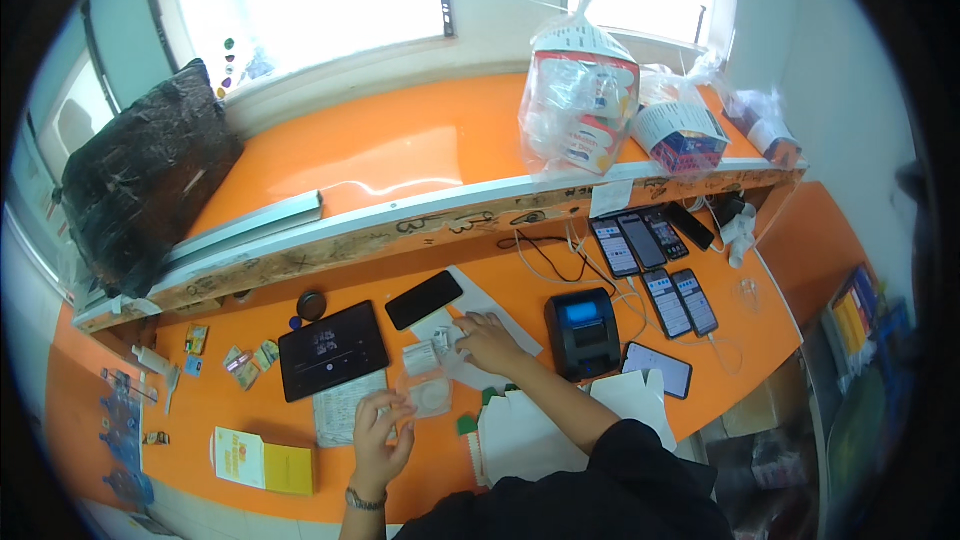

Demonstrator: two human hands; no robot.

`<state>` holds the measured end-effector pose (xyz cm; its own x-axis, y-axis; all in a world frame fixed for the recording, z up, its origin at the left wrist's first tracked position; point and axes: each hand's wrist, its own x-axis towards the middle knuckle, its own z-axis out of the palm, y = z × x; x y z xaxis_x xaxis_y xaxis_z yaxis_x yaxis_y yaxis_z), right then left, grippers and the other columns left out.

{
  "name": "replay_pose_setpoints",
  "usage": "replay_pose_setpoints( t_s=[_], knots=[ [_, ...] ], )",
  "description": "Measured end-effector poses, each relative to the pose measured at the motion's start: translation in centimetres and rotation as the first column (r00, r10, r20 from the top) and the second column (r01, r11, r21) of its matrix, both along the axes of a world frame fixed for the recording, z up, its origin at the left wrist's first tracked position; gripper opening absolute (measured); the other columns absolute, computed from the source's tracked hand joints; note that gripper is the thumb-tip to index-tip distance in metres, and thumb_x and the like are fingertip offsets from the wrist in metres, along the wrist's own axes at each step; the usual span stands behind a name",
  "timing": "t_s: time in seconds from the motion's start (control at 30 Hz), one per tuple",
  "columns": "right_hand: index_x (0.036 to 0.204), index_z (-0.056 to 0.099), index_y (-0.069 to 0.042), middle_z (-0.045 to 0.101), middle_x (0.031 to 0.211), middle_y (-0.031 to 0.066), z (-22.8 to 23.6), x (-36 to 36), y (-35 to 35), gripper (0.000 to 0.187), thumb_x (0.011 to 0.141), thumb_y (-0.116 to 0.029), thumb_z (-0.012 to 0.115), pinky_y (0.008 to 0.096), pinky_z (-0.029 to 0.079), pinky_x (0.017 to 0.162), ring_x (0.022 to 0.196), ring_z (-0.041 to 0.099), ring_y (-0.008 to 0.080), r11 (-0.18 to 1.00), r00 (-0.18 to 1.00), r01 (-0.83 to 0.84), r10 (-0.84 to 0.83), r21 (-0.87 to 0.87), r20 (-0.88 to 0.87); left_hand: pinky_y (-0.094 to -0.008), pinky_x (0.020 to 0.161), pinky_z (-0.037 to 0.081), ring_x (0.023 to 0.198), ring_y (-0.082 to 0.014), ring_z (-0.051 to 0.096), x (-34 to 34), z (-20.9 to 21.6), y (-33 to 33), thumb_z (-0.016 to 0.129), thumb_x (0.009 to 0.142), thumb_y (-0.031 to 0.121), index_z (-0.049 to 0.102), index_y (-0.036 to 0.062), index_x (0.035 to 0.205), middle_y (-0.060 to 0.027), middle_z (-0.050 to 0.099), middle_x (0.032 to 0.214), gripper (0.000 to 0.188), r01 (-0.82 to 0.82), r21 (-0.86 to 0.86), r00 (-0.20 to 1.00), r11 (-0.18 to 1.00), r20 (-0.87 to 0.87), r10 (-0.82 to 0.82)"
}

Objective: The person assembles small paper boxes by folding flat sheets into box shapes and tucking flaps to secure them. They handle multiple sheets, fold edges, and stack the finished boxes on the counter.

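My left hand [383,437], a watch on its wrist, hovers over the counter with fingers loosely curled and apart, nothing visible in it. Just beyond its fingertips lies a clear plastic piece with a round white item [430,397]. A small white roll or cup-like item [420,358] stands behind that. My right hand [487,343] reaches in from the right, back of the hand up, fingers spread. Its fingertips are at a small whitish, crinkled wrapper [447,339]; whether they grip it is hard to make out. White paper [508,325] lies beneath and behind this hand.
A tablet [333,351] and a black phone [425,300] lie behind the hands. Right of them stand a black printer [583,334] and several phones with cables. A yellow box [264,461] is at left. Bagged boxes [580,100] and a black wrapped parcel [145,180] occupy the raised shelf.
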<state>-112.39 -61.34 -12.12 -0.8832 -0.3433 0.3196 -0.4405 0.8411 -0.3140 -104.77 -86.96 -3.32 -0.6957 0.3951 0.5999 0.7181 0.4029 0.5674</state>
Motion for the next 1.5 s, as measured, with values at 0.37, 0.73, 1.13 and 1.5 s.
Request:
replay_pose_setpoints(
  t_s=[0.37,0.73,1.13,1.5],
  knots=[
    [0.093,0.066,-0.004,0.066,0.083,0.0066,6.6,-3.5,4.3,0.012,0.083,-0.011,0.066,0.0306,0.049,0.066,0.074,0.063,0.017,0.748,0.974,0.094,0.067,-0.657,0.215,-0.0373,0.085,0.045,0.095,-0.0312,0.057,7.1,-4.9,-7.8,0.059,0.075,-0.002,0.062,-0.0002,0.098,-0.0156,0.059,0.099,0.024,-0.447,0.053,0.872,0.893,0.249,0.422],
    [0.11,0.063,-0.007,0.067,0.1,0.0103,-4.9,-9.5,8.8,0.037,0.073,-0.003,0.063,0.0335,0.05,0.08,0.09,0.065,0.0252,0.773,0.847,0.303,0.051,-0.558,0.53,-0.038,0.087,0.045,0.098,-0.0327,0.058,9.3,-8.0,-6.9,0.061,0.073,-0.001,0.062,0.0017,0.098,-0.0163,0.061,0.099,0.026,-0.369,-0.055,0.882,0.928,0.294,0.369],
    [0.102,0.066,-0.003,0.066,0.102,0.0207,-5.0,-7.4,6.8,0.049,0.061,-0.026,0.081,0.0398,0.051,0.08,0.093,0.065,0.0335,0.891,0.696,0.447,-0.401,0.078,0.596,-0.0394,0.087,0.046,0.097,-0.0313,0.059,7.6,-7.8,-4.1,0.065,0.072,0.0,0.064,0.0048,0.101,-0.0135,0.062,0.1,0.03,-0.239,-0.159,0.936,0.958,0.224,0.271],
    [0.109,0.065,-0.003,0.066,0.101,0.01,12.4,4.6,6.3,0.027,0.083,-0.011,0.067,0.0308,0.048,0.083,0.093,0.063,0.02,0.789,0.863,0.19,0.149,-0.584,0.483,-0.0347,0.085,0.047,0.095,-0.023,0.061,3.7,-2.8,1.4,0.063,0.085,0.009,0.063,0.0004,0.106,-0.0118,0.063,0.1,0.023,0.133,0.219,0.832,0.967,0.505,-0.229]
  ],
)
